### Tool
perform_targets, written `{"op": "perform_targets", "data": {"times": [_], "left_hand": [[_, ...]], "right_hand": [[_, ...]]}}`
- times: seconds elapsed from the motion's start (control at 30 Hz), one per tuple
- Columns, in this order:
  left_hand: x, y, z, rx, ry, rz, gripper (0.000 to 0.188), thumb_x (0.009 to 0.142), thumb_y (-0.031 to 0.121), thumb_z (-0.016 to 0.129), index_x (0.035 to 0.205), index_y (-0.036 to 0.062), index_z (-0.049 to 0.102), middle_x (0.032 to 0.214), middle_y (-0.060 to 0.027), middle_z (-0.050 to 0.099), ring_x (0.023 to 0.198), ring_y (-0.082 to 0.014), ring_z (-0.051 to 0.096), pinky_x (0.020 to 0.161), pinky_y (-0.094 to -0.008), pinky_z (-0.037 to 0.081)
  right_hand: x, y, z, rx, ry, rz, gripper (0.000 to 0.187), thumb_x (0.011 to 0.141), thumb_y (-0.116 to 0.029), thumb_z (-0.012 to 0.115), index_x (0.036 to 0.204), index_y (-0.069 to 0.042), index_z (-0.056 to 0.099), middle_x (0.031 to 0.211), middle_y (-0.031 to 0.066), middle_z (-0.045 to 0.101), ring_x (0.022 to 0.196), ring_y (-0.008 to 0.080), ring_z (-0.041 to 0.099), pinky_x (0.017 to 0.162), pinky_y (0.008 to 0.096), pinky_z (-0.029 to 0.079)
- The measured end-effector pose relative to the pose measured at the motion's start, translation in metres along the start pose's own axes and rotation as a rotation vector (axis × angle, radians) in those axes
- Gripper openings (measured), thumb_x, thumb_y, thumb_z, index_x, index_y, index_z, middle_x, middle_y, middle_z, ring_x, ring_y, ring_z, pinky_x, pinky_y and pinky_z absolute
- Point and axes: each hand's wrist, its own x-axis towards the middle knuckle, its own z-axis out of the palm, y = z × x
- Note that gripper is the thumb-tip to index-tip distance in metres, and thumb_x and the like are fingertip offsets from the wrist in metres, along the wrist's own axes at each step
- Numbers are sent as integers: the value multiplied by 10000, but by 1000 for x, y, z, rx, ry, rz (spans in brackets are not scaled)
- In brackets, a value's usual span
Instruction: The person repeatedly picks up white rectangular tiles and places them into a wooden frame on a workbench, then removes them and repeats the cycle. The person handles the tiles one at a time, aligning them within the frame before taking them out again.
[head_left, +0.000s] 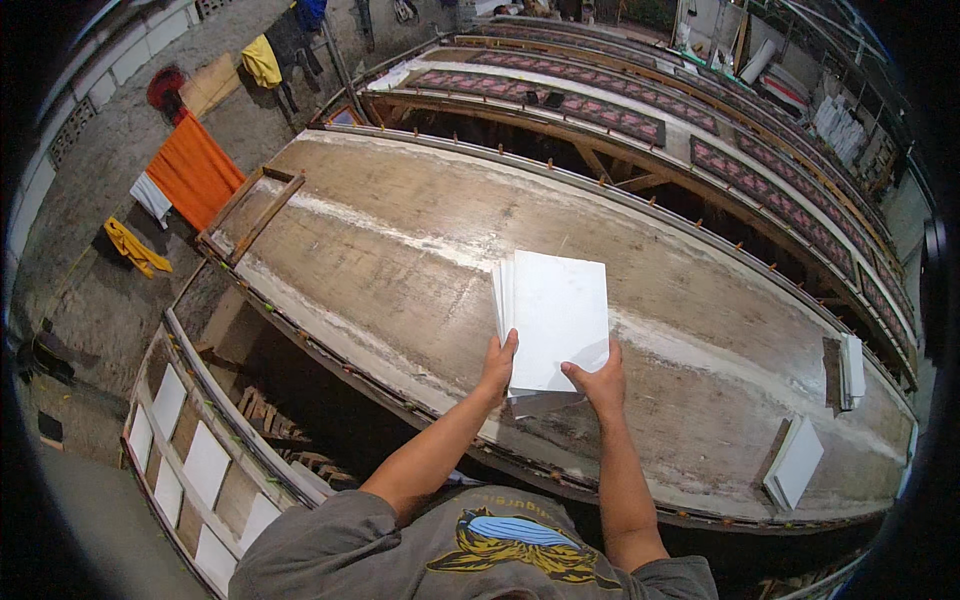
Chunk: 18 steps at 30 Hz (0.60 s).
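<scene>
Well, I see the person's left hand [497,366] gripping the left edge of a stack of white panels [560,318] and the right hand [599,382] clasping its lower right corner, over the middle of the long table [390,270]. Toward the table's right end lie a white pile [800,465] and another white pile [853,370]; an orange cloth [195,175] hangs beyond its left end.

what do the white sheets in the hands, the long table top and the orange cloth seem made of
White sheets: probably stiff paper or thin board, matte; flat faces, straight edges.
Long table top: likely wood or plywood, worn with a faint sheen; brown, streaky surface, whitish smears.
Orange cloth: fabric, dull; it hangs draped, fibre unclear.
</scene>
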Motion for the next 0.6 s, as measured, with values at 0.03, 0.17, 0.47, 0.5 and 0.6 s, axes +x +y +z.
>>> {"op": "perform_targets", "data": {"times": [0.03, 0.17, 0.47, 0.5, 0.6], "left_hand": [[2, 8, -7, -9, -12, 10, 675, 1005, 563, 577, 1353, -3, 459, 1257, -145, 595, 1142, -226, 587, 965, -371, 485], [24, 44, -50, -7, -17, 1, 635, 1004, 537, 598, 1325, 7, 461, 1238, -137, 601, 1126, -218, 589, 956, -369, 490], [80, 127, -186, 86, -39, 43, 551, 1025, 455, 598, 1319, 6, 473, 1220, -126, 616, 1112, -206, 596, 956, -362, 493], [86, 133, -198, 97, -37, 54, 549, 1030, 449, 586, 1327, 1, 472, 1220, -128, 621, 1104, -210, 609, 951, -370, 506], [94, 158, -226, 241, -4, 49, 517, 1037, 405, 585, 1339, 0, 471, 1212, -117, 627, 1103, -202, 607, 964, -360, 495]], "right_hand": [[-1, -5, 10, -8, 21, 5, 1142, 587, -408, 959, 1472, 1, 364, 1327, 283, 589, 1222, 426, 593, 1005, 470, 496], [7, -23, 69, 61, 127, -71, 978, 616, -290, 954, 1368, 4, 404, 1247, 250, 618, 1150, 385, 623, 983, 453, 505], [24, -74, 202, 611, -13, 240, 663, 813, -132, 853, 1297, 61, 443, 1129, 180, 630, 982, 235, 647, 841, 365, 577], [26, -81, 213, 598, -12, 245, 639, 824, -141, 844, 1286, 74, 459, 1133, 187, 639, 995, 235, 647, 838, 359, 571], [27, -99, 241, 603, 30, 264, 588, 861, -158, 810, 1277, 102, 486, 1167, 202, 650, 1040, 240, 643, 862, 351, 549]]}}
